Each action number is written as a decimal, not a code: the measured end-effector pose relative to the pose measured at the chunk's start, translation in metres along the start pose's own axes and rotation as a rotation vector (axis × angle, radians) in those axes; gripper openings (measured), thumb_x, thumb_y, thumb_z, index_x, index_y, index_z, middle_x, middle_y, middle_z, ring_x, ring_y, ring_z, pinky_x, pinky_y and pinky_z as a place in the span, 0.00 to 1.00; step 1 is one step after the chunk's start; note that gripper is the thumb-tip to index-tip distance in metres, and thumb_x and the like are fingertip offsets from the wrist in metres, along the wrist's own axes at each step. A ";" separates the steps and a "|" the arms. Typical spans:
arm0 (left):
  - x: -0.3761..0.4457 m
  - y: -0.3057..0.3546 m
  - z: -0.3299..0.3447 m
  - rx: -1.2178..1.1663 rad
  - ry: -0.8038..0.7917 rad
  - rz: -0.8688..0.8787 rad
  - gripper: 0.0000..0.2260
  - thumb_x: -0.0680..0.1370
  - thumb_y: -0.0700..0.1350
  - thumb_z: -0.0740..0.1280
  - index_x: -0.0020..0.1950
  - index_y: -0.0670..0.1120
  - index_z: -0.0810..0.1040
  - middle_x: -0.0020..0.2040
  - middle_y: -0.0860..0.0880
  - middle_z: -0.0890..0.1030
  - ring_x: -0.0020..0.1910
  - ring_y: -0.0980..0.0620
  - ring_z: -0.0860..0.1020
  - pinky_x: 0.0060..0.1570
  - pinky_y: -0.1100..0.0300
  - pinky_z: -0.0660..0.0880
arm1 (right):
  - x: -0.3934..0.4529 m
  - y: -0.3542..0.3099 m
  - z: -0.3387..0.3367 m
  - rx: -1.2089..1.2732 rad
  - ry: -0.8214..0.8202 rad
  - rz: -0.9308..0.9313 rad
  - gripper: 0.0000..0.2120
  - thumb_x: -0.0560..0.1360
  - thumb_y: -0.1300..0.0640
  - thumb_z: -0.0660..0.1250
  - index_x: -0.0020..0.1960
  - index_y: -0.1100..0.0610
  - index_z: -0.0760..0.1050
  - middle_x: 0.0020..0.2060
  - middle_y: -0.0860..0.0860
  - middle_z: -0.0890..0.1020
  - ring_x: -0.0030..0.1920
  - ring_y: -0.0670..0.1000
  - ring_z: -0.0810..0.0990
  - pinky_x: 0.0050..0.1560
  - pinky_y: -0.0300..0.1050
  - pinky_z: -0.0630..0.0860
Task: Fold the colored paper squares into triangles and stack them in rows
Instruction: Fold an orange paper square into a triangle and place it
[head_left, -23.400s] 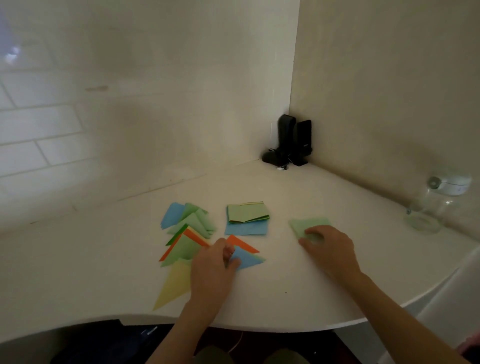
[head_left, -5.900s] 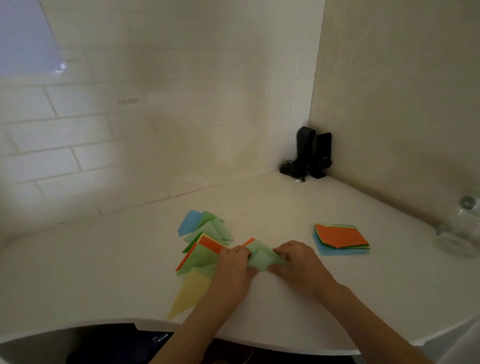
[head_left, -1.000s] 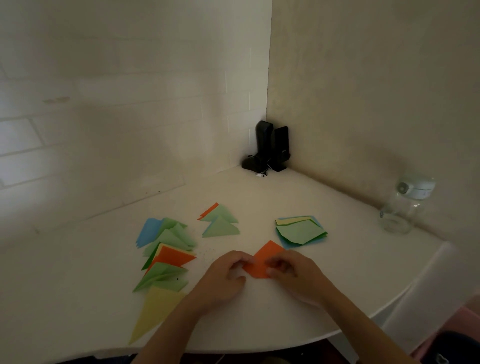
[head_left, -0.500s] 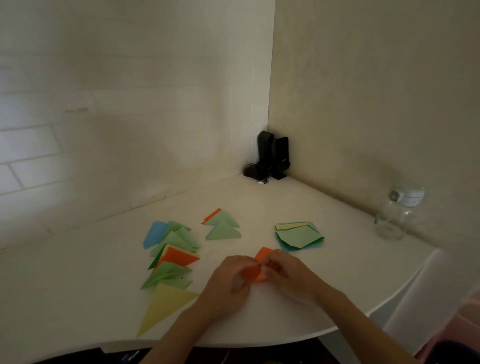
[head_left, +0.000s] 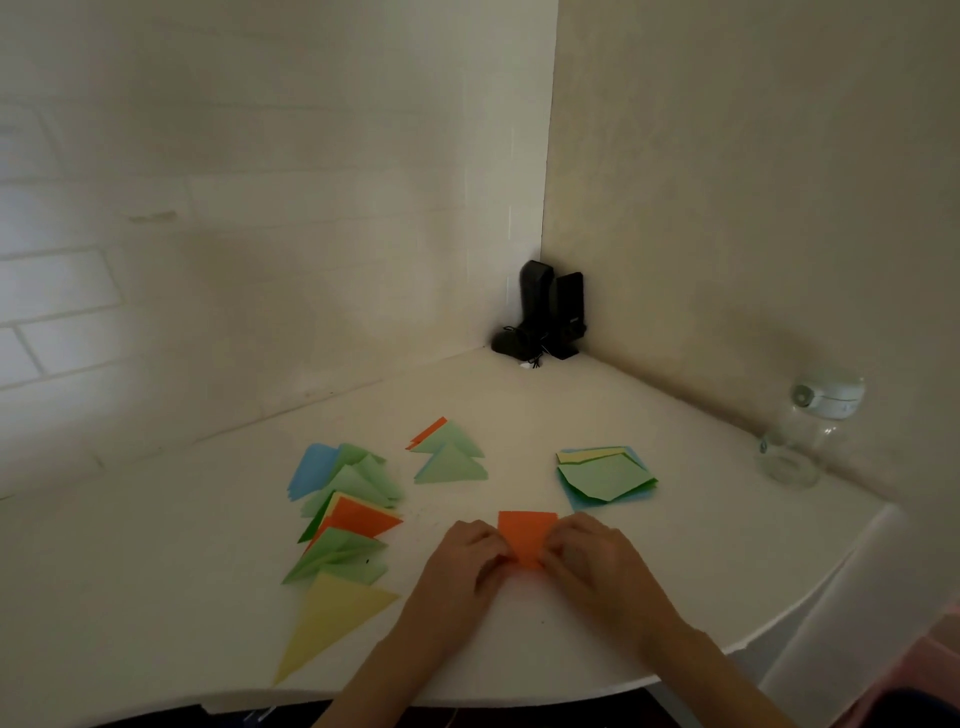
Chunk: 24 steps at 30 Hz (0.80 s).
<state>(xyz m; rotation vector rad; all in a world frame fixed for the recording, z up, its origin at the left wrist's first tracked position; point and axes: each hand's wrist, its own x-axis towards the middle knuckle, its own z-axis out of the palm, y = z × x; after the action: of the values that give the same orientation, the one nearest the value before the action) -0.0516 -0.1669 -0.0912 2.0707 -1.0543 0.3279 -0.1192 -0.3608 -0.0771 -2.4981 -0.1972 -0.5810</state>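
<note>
Since half a second ago, the orange paper (head_left: 525, 538) has opened out between my hands: it was a small crumpled-looking shape mostly hidden under my fingers, and now a flat face with a straight far edge stands clear. My left hand (head_left: 464, 563) and right hand (head_left: 592, 557) sit side by side at the near middle of the table (head_left: 156, 597), forearms reaching in from the near edge. Both hands have fingers curled and pinch the orange paper from either side, left on its left edge, right on its right edge. Its near point is tucked between my hands.

To the left lies a row of folded triangles (head_left: 345, 514), green, orange and blue, overlapping from far to near, with a larger yellow triangle (head_left: 332, 618) at the near end. Farther off, a short second row (head_left: 449, 457) holds green triangles and an orange sliver. To the right, beyond my right hand, rests the stack of unfolded squares (head_left: 605, 478), green on top. A clear jar (head_left: 802, 431) stands at the far right.
</note>
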 end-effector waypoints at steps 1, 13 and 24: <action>-0.001 0.000 0.001 0.001 -0.003 -0.004 0.04 0.74 0.47 0.65 0.48 0.53 0.78 0.47 0.59 0.76 0.49 0.60 0.71 0.50 0.67 0.68 | -0.005 0.002 0.003 -0.029 0.012 -0.007 0.11 0.73 0.43 0.63 0.43 0.48 0.79 0.44 0.40 0.78 0.42 0.41 0.78 0.44 0.45 0.76; 0.002 -0.005 0.001 0.026 0.126 -0.199 0.09 0.70 0.53 0.70 0.39 0.50 0.75 0.42 0.57 0.72 0.45 0.60 0.69 0.47 0.72 0.63 | -0.002 0.004 0.009 0.009 0.051 0.114 0.18 0.66 0.38 0.63 0.40 0.50 0.82 0.45 0.39 0.75 0.46 0.38 0.76 0.49 0.43 0.76; 0.011 0.005 0.010 0.246 0.097 -0.300 0.14 0.71 0.61 0.62 0.39 0.50 0.73 0.43 0.53 0.71 0.44 0.53 0.66 0.45 0.60 0.68 | 0.006 -0.014 0.024 -0.136 0.033 0.335 0.18 0.63 0.31 0.55 0.37 0.43 0.70 0.44 0.39 0.69 0.47 0.43 0.72 0.45 0.44 0.61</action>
<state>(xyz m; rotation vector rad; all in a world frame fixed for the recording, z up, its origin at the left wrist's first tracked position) -0.0492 -0.1827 -0.0898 2.3668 -0.6588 0.4166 -0.1087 -0.3362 -0.0856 -2.5704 0.2781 -0.5086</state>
